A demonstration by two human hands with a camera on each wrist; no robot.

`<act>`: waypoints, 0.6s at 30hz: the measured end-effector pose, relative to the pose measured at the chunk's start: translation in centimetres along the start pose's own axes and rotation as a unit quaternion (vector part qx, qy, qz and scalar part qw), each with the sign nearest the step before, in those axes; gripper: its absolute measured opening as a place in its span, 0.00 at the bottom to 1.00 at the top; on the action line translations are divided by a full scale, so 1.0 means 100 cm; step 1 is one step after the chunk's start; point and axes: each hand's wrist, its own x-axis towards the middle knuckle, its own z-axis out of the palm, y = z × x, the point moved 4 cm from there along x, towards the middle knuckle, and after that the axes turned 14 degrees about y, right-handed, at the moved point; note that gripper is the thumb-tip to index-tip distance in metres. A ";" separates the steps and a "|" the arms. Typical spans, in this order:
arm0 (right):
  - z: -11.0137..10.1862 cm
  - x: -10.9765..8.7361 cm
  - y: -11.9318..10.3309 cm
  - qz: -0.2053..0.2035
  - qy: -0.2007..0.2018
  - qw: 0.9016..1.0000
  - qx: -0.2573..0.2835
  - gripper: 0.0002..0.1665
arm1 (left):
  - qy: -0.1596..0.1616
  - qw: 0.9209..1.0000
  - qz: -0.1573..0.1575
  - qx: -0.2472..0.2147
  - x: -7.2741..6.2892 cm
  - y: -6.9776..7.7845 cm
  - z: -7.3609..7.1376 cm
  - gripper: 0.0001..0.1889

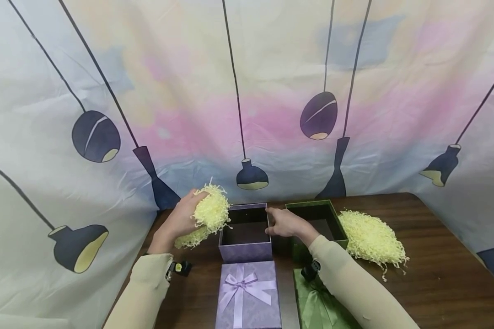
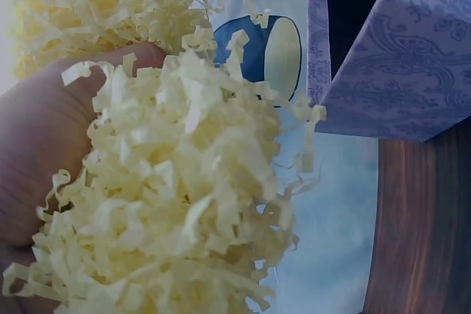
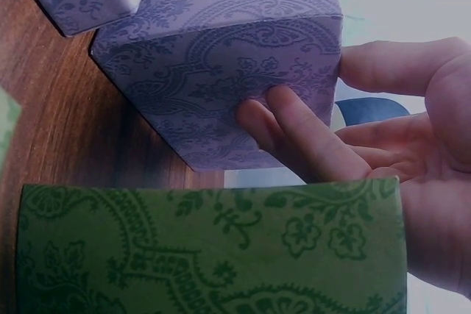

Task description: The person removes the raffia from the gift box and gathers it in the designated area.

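My left hand (image 1: 183, 219) grips a clump of pale yellow shredded paper (image 1: 212, 212), left of the open purple gift box (image 1: 247, 252). More shreds (image 1: 192, 238) show below that hand. In the left wrist view, curly shreds (image 2: 176, 182) cover most of the fingers. My right hand (image 1: 288, 222) holds the purple box's right wall, with the thumb at its rim. In the right wrist view, its fingertips (image 3: 283, 104) touch the patterned outer side. Dark inside, the box shows no shreds. Its purple lid (image 1: 247, 297) with a ribbon bow lies in front.
An open green box (image 1: 341, 233) stands under the right forearm, close beside the right hand. Its green lid (image 1: 319, 306) with a bow lies in front, partly hidden by the sleeve. A heap of yellow shreds (image 1: 372, 237) sits right of it on the wooden table (image 1: 448, 274). Printed cloth (image 1: 280, 151) hangs behind.
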 end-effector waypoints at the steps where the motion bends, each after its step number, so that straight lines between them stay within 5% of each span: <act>1: 0.000 0.000 0.000 -0.001 -0.001 1.000 0.000 0.44 | 0.001 1.000 0.003 0.001 0.001 -0.001 0.000 0.43; 18: 0.000 0.000 0.002 -0.004 0.009 1.000 -0.001 0.43 | -0.012 1.000 -0.013 0.016 -0.010 -0.016 0.003 0.42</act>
